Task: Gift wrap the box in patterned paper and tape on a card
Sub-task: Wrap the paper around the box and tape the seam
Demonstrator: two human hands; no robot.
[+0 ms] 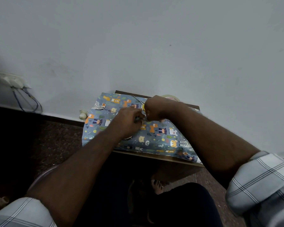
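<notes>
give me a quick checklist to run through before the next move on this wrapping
1. Patterned paper lies over the small table: ok, though its near right corner hangs past the table edge.
2. Both hands on the work: ok; the left hand and right hand meet at the middle of the paper.
3. Seam closed where the hands meet: cannot tell, the hands cover it.
4. Piece of tape held and ready: cannot tell; a small pale bit shows between the fingertips, too small to name.
5. Tape roll within reach: ok, at the table's far edge behind the right hand.
6. Card at hand: cannot tell, none is in view.
</notes>
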